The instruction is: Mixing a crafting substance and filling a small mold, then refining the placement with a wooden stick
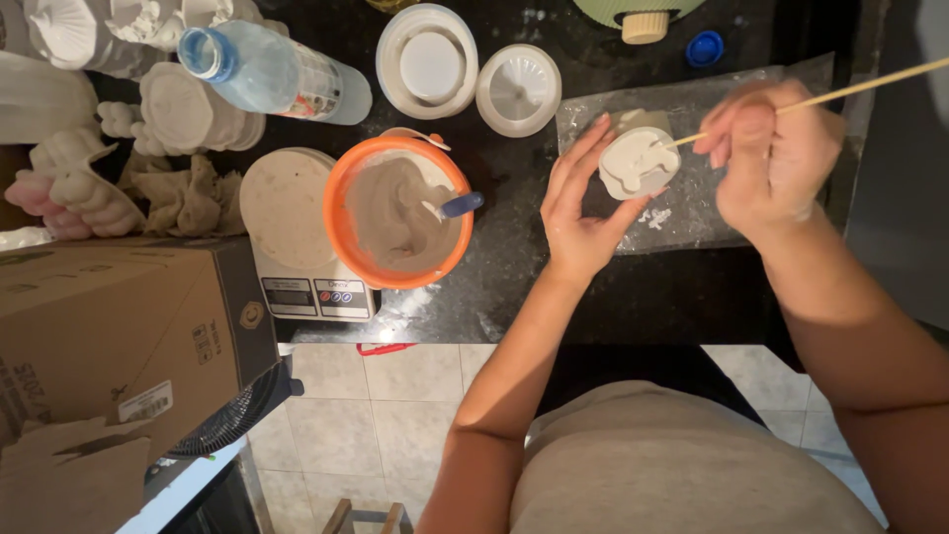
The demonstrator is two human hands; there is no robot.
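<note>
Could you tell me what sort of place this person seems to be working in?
Probably a home craft corner for plaster casting. On a dark stone counter stand an orange bowl of grey mix, a small scale and white moulds. The left hand steadies a small white mould; the right hand pokes it with a stick.

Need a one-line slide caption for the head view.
Left hand steadies small white filled mould; right hand pokes it with thin wooden skewer.

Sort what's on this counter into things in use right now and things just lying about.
In use: left hand steadying the small white mould; right hand working the thin wooden stick in it; clear plastic sheet beneath.

Lying about: orange bowl of grey mix, scale, water bottle, cardboard box, round white moulds.
</note>
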